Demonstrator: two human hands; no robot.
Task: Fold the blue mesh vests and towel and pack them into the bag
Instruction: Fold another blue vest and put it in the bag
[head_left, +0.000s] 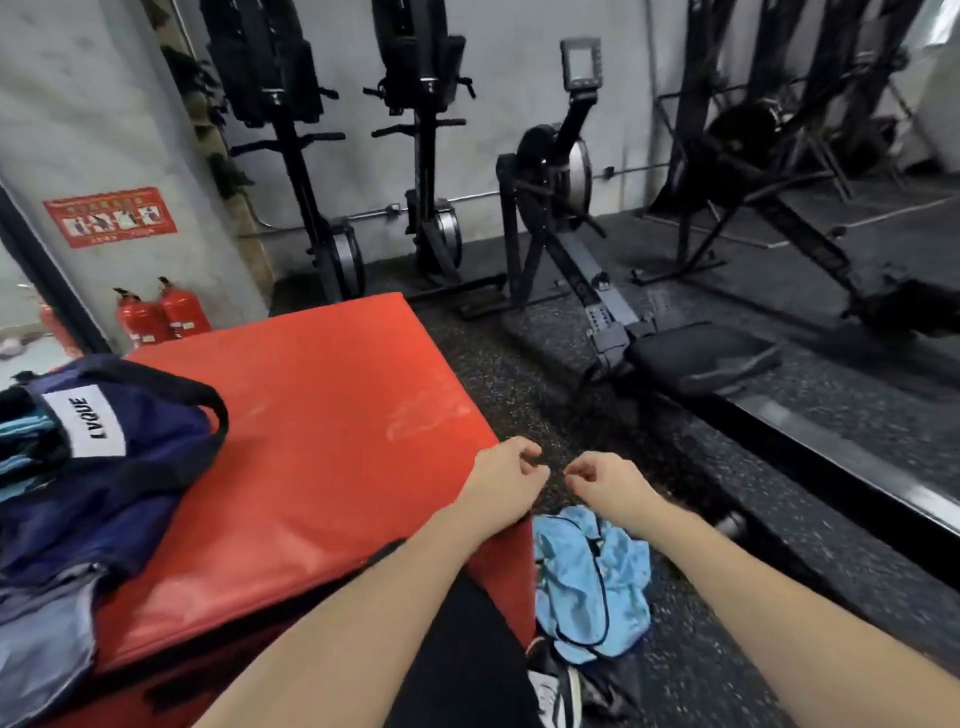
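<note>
Both hands hang in the air past the corner of the red padded surface (311, 431), the left hand (506, 475) and right hand (605, 480) with each grip loosely curled and holding nothing. A crumpled light blue mesh vest (592, 582) lies on the floor beneath them. The navy bag (104, 467) sits open on the surface's left side, with blue fabric inside.

Bag (104, 467) cut off by left edge, folded blue contents (23, 441) partly hidden inside, shoe (553, 691) cropped at bottom edge, wall poster (110, 216) text illegible
</note>
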